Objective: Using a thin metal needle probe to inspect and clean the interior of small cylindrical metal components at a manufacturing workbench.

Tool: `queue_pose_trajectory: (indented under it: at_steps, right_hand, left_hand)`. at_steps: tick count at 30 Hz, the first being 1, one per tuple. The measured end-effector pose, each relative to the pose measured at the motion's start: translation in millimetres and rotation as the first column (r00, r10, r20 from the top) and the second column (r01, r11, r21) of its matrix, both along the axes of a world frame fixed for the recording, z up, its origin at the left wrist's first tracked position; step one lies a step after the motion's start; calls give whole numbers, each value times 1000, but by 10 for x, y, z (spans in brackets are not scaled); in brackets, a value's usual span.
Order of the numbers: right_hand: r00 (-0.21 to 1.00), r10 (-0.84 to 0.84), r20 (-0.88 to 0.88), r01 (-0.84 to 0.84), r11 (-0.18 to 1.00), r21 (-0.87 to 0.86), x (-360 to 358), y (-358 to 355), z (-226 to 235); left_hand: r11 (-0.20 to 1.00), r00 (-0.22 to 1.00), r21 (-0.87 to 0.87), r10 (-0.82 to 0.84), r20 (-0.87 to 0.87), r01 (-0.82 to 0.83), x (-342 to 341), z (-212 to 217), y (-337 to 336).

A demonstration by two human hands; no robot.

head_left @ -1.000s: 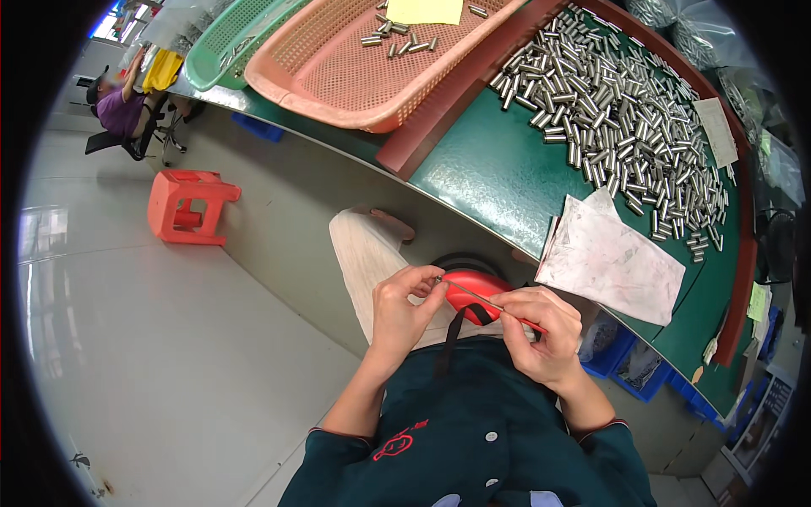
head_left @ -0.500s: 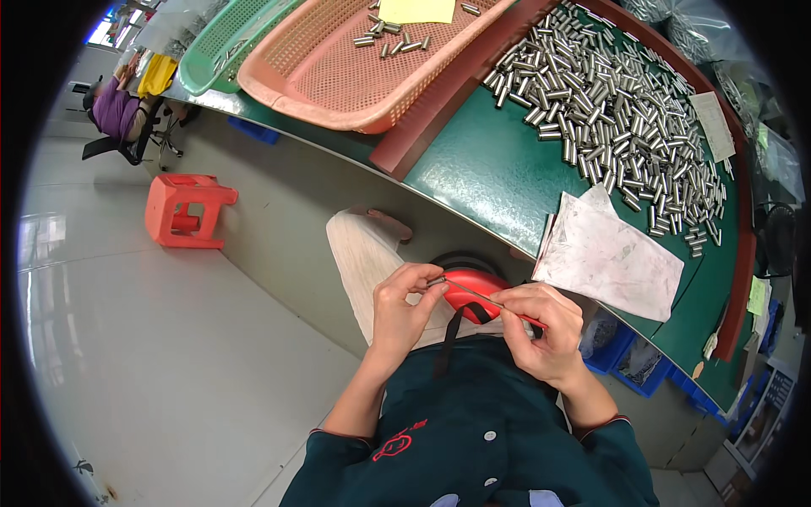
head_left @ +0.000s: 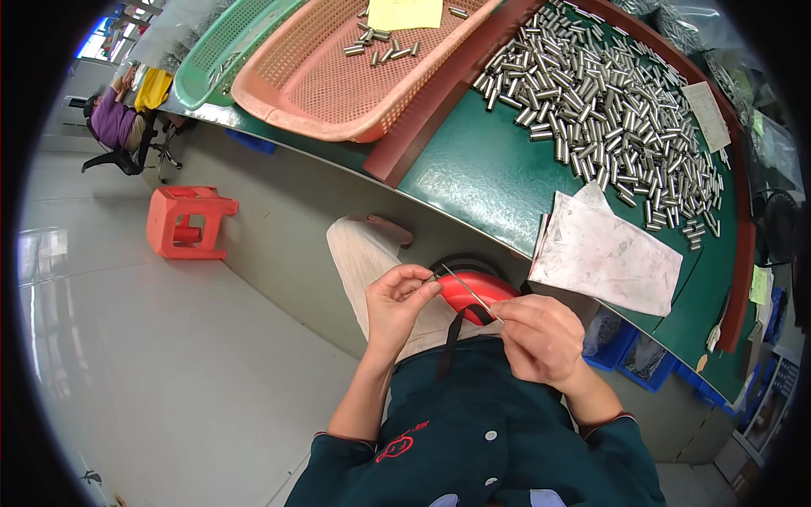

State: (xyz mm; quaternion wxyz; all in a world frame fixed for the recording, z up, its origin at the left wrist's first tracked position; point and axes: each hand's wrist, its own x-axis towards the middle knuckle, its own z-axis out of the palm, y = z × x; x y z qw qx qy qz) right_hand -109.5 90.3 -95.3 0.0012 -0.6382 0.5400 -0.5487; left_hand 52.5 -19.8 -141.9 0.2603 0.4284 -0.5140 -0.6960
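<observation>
My left hand point(head_left: 395, 306) pinches a small metal cylinder point(head_left: 433, 277) between thumb and fingertips, above my lap. Only its end shows past the fingers. In my right hand point(head_left: 545, 338) is a thin metal rod tool point(head_left: 470, 291), slanting up and left. Its tip lies close to the cylinder, and I cannot tell whether they touch. The palm hides the tool's handle. Many similar short metal cylinders point(head_left: 604, 110) lie heaped on the green table point(head_left: 452, 160) ahead to the right. A stained white cloth point(head_left: 604, 253) rests at the table's near edge.
Left of the heap stand a pink basket point(head_left: 262, 97) with several cylinders and a yellow note point(head_left: 405, 13), and a green basket point(head_left: 193, 76). A brown strip point(head_left: 401, 148) borders the heap. A red stool point(head_left: 190, 224) stands left. A person point(head_left: 118, 118) sits far left.
The rod tip has swung up and away from the cylinder's end. My right hand has turned, and the tool's red handle, seen before, is now hidden. The view has shifted slightly.
</observation>
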Motion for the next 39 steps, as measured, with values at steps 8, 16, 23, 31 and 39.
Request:
queue_pose_trajectory:
  at_steps: [8, 16, 23, 31, 39]
  right_hand:
    - [989, 24, 148, -32, 998, 51, 13, -36, -4]
    - [989, 43, 142, -55, 995, 80, 4, -40, -26]
    - [997, 63, 36, -67, 989, 129, 24, -31, -10]
    - [994, 60, 89, -68, 993, 95, 2, -20, -27]
    - [992, 118, 50, -122, 989, 78, 29, -3, -86]
  left_hand:
    - [1000, 993, 17, 10, -119, -8, 16, -39, 0]
    - [1000, 993, -18, -15, -119, 13, -13, -13, 16]
    - [994, 996, -105, -31, -82, 23, -25, -22, 33]
    - [979, 996, -202, -29, -85, 12, -32, -3, 49]
    - [998, 989, -36, 55, -136, -60, -59, -3, 53]
